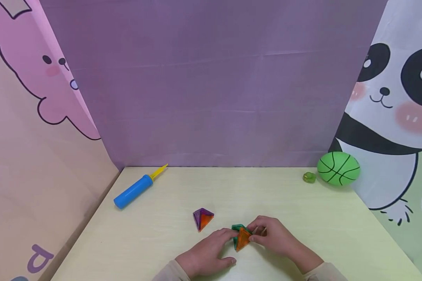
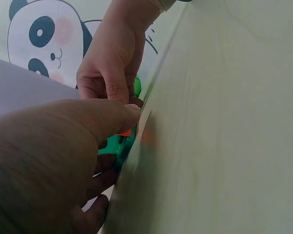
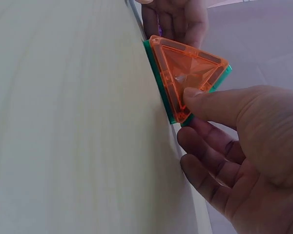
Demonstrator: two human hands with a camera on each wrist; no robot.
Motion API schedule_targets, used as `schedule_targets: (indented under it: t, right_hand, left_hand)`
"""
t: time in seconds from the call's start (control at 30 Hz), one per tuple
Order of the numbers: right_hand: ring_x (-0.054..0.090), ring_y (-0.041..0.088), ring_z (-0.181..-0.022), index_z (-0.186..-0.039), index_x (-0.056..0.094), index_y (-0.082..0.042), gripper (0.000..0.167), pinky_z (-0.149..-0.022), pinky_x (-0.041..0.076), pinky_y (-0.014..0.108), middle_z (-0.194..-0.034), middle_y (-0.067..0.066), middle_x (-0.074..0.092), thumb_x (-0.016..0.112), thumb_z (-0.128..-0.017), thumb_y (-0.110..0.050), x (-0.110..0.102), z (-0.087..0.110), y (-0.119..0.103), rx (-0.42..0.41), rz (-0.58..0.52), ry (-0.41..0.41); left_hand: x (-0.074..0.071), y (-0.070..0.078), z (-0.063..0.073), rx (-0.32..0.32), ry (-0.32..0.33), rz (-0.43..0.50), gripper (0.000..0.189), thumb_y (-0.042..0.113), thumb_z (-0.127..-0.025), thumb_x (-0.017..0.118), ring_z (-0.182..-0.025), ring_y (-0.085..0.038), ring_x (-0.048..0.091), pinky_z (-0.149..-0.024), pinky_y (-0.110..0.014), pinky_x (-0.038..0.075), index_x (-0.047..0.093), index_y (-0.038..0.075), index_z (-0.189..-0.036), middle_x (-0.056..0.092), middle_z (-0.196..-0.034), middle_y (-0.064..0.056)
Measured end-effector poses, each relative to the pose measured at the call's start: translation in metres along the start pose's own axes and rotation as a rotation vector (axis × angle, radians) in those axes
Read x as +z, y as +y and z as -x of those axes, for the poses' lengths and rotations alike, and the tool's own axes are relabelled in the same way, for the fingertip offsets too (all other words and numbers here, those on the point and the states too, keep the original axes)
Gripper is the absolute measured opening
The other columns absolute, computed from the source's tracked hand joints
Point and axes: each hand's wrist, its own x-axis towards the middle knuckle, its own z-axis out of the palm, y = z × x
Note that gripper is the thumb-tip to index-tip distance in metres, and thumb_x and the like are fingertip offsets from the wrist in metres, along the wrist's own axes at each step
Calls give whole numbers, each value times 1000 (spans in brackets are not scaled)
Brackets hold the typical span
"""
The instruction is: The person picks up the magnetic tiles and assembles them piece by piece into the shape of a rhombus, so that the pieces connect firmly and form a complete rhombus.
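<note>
Between the two hands, an orange triangular magnetic tile point(image 3: 190, 73) stands against green magnetic tiles point(image 1: 237, 226), close over the table. My right hand point(image 1: 272, 235) pinches the tiles at their right side, its thumb point(image 3: 210, 105) on the orange face and its other fingers curled behind. From the left, my left hand point(image 1: 211, 251) touches the green side with its forefinger, while its thumb point(image 2: 112, 117) reaches out apart from the tiles. A small pyramid of purple and orange magnetic tiles point(image 1: 203, 219) sits on the table just beyond the left hand.
At the back left of the table point(image 1: 154, 234) lies a blue hand pump point(image 1: 133, 192) with a yellow nozzle. A green balloon point(image 1: 338, 168) with black basketball lines rests at the back right, beside a small green crumpled object point(image 1: 309, 177). A purple backdrop point(image 1: 225, 86) rises behind.
</note>
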Motion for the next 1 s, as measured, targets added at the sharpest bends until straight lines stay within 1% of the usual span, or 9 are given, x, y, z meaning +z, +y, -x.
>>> schedule_targets:
  t: [0.13, 0.47, 0.63, 0.73, 0.87, 1.0]
  right_hand:
    - [67, 13, -82, -104, 78, -19, 17, -67, 58, 27, -98, -7, 71, 84, -89, -12, 0, -1, -2, 4, -16, -4]
    - [65, 12, -79, -99, 77, -18, 15, -65, 57, 27, -94, -7, 71, 84, -89, -10, 1, -4, -3, 16, 5, -15]
    - [65, 11, -78, -98, 76, -20, 16, -63, 57, 27, -93, -9, 70, 84, -89, -10, 2, -5, 0, 30, 28, -11]
    - [65, 11, -78, -98, 76, -21, 16, -63, 56, 27, -93, -10, 70, 84, -89, -9, 2, -6, 0, 40, 49, -6]
    - [65, 11, -77, -96, 76, -21, 17, -63, 55, 26, -92, -10, 70, 84, -88, -8, 3, -8, 0, 58, 85, 16]
    - [64, 13, -77, -95, 76, -21, 18, -63, 55, 26, -91, -10, 70, 85, -87, -8, 3, -9, 2, 96, 116, 37]
  left_hand:
    - [0, 1, 1, -6, 1, -8, 65, 44, -100, 70, -145, -11, 43, -118, -34, 40, 46, 20, -155, 47, -156, 7]
    - [0, -1, 0, -3, -1, -12, 64, 44, -100, 70, -144, -12, 44, -118, -34, 39, 48, 20, -154, 48, -155, 6]
    - [1, -6, -2, 8, 9, 26, 61, 41, -101, 70, -143, -11, 44, -118, -34, 39, 47, 20, -154, 49, -154, 7]
    - [1, -9, -2, 1, 18, 61, 60, 39, -102, 69, -143, -10, 45, -118, -35, 39, 47, 21, -154, 50, -153, 8]
    - [0, -13, -2, -10, 44, 99, 56, 37, -102, 69, -141, -9, 46, -118, -36, 40, 49, 21, -152, 51, -150, 10]
    - [-5, -16, -3, 1, 104, 140, 51, 31, -102, 70, -139, -9, 49, -116, -36, 43, 51, 23, -149, 54, -147, 13]
